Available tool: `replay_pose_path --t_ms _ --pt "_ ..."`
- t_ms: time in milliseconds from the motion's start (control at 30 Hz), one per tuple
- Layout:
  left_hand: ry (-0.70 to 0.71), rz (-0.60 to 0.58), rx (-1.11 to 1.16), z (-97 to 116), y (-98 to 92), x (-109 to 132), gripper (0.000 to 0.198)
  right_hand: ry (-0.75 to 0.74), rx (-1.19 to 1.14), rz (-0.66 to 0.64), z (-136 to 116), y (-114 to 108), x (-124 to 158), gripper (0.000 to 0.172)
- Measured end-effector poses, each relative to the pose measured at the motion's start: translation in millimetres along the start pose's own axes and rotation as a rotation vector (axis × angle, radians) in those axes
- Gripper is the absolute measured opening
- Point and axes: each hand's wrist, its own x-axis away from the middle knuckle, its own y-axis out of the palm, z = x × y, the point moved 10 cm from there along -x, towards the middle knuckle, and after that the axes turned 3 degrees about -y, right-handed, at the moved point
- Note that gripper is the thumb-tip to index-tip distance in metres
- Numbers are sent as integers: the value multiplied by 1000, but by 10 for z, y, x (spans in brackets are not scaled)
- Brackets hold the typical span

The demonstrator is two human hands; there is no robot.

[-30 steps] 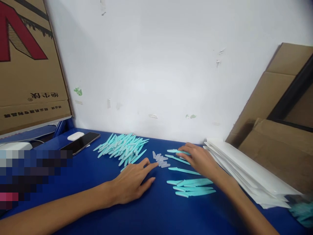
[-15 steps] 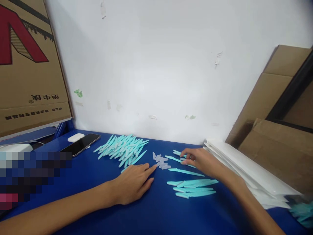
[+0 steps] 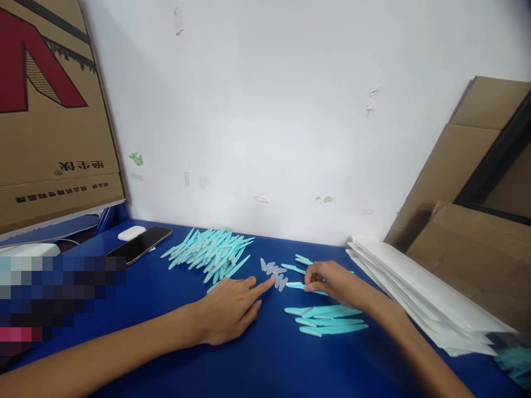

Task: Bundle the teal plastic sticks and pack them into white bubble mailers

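Observation:
My left hand rests on the blue table with its index finger stretched out, the fingertip touching small clear plastic caps. Nothing is held in it. To the right, my right hand has thumb and fingers closed on a turquoise eyebrow razor, whose tip points left toward the caps. Two more razors, including a loose razor, lie just behind it, partly covered by the hand. Nearer me is a row of several razors. A large heap of razors lies behind my left hand.
A phone and a white earbud case lie at the left. White bags or sheets are stacked at the right, beside cardboard. A cardboard box stands at the left, and a white wall rises behind.
My right hand has moved slightly nearer me, from the back razors onto the eyebrow razor in front of them. My left index finger has slid right, shifting the nearest caps.

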Motion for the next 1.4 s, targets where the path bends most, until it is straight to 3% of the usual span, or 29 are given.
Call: replay_pose_path --t_ms 333,633,933,1267,1400 --pt "3 21 70 -16 -14 18 47 1 196 68 -128 -108 -5 14" --pt "-20 45 122 -37 -30 28 42 -73 86 -15 -346 -16 18 16" --pt "21 74 72 -4 -60 28 42 -94 66 45 -323 -204 70 29" --pt "49 78 45 10 -47 30 39 -184 -35 37 -792 60 -2 27" --pt "42 109 75 16 -76 28 31 -204 -11 49 -874 103 -6 25"
